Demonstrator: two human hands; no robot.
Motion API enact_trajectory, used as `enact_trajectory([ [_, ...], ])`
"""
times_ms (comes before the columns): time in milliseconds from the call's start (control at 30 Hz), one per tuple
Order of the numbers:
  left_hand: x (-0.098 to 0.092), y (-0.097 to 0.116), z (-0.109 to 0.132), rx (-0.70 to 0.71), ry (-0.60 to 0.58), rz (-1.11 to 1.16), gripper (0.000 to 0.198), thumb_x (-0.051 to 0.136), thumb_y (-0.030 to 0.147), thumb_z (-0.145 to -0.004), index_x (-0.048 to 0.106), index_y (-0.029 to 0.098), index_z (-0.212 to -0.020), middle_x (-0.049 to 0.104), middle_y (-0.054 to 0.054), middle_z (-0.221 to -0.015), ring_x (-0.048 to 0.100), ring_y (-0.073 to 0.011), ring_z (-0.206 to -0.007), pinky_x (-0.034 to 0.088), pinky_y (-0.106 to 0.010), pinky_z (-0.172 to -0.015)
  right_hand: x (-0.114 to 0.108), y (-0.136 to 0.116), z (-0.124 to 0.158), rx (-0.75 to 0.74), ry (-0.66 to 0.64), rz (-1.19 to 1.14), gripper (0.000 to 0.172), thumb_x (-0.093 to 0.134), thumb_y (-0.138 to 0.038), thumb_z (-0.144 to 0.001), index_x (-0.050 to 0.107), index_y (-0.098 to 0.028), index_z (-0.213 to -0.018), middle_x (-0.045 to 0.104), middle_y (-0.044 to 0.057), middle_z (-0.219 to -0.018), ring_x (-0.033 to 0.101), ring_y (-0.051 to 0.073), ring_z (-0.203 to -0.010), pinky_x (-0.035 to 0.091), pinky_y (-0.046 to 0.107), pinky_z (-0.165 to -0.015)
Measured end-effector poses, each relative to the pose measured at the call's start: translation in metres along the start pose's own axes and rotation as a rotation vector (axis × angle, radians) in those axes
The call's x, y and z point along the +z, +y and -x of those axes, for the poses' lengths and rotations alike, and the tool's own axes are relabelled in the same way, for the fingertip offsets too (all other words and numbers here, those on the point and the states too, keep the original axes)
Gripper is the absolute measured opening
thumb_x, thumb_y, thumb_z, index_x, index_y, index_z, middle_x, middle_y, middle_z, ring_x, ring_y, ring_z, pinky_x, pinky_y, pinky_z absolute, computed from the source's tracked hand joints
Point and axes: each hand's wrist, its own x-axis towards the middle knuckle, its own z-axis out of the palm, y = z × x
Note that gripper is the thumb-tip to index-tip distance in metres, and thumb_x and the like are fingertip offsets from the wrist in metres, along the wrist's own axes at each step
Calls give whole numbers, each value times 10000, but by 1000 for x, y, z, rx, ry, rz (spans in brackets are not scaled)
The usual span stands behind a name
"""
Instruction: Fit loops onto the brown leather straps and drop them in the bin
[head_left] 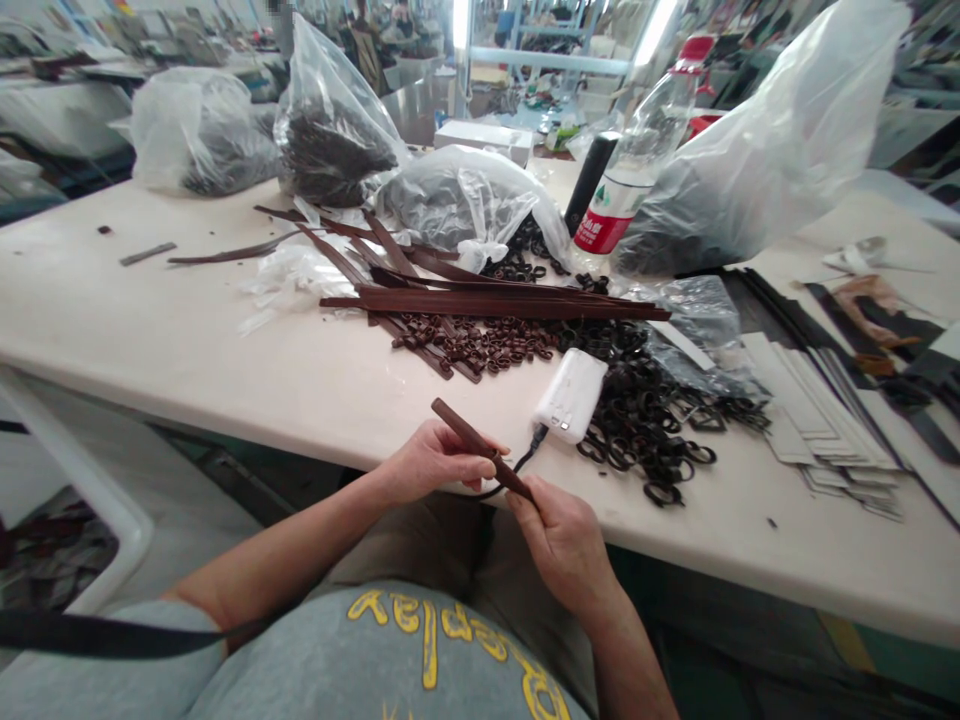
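Observation:
A narrow brown leather strap (469, 440) slants from upper left to lower right just off the table's front edge. My left hand (435, 462) is closed round its middle, thumb on top. My right hand (561, 540) pinches the strap's lower end, fingers closed. Behind the hands lie a bundle of long brown straps (495, 302), a heap of small brown loops (487, 345) and a heap of black loops (645, 410) on the cream table (225, 340).
A white power bank (571, 394) with a black cable lies by the black loops. Clear plastic bags (330, 120) of parts, a plastic bottle (637, 160) and a black cylinder (589, 180) stand behind. Grey card strips (817, 420) lie right. A white frame (82, 490) stands lower left.

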Motion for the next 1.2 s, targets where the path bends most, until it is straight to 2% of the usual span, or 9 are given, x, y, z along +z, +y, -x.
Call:
enact_trajectory([
  [200,6,-11,3,-50,-93,-5,390,940,366,-597,804,141,-884,738,-69,-773,610,-145,-628,509,-232,-585,6,-3,-1,-21,-45,-30,303,434,-326,-1026,643,-185,-857,687,37,-746,634,177,-657,395,272,-600],
  [400,7,-14,4,-9,34,5,421,914,408,-612,795,121,-896,723,-70,-757,584,-136,-582,481,-231,-545,5,-13,-9,13,-3,-66,250,486,-365,-1004,629,-193,-894,676,23,-757,631,179,-669,393,272,-615],
  [533,0,-7,4,67,91,-27,321,887,350,-651,796,133,-869,686,-31,-654,540,-98,-523,441,-195,-516,0,-12,-5,70,-60,-21,248,528,-421,-976,621,-193,-1003,660,21,-817,609,196,-715,378,279,-633],
  [700,-2,-8,4,45,49,-2,332,884,356,-664,798,136,-898,663,-20,-610,550,-100,-515,435,-188,-499,3,-8,0,73,-62,25,304,466,-434,-1001,564,-194,-844,581,3,-696,539,176,-622,319,278,-577],
  [800,0,-12,4,-5,9,24,380,906,365,-634,795,132,-912,700,-43,-680,563,-105,-521,452,-197,-501,7,-11,-3,62,-29,8,337,452,-423,-1013,541,-199,-778,563,-5,-655,533,165,-587,315,278,-563],
  [867,3,-14,4,-29,-20,24,393,919,357,-608,795,128,-902,720,-59,-730,573,-112,-544,466,-205,-511,8,-13,-5,53,-17,-25,314,445,-410,-1020,592,-194,-845,625,11,-712,592,176,-638,351,275,-588],
  [1000,7,-16,4,-14,-31,-2,370,910,337,-618,797,130,-903,729,-60,-756,581,-125,-585,467,-203,-515,9,-14,-7,35,-2,-32,294,442,-392,-1026,644,-194,-1108,713,40,-862,677,214,-770,417,282,-647],
  [1200,6,-15,2,-7,-49,-31,370,904,314,-613,797,131,-918,740,-67,-770,574,-125,-575,445,-197,-487,10,-13,-6,24,17,12,317,447,-396,-1021,641,-196,-1171,726,47,-868,689,234,-772,437,291,-644],
])
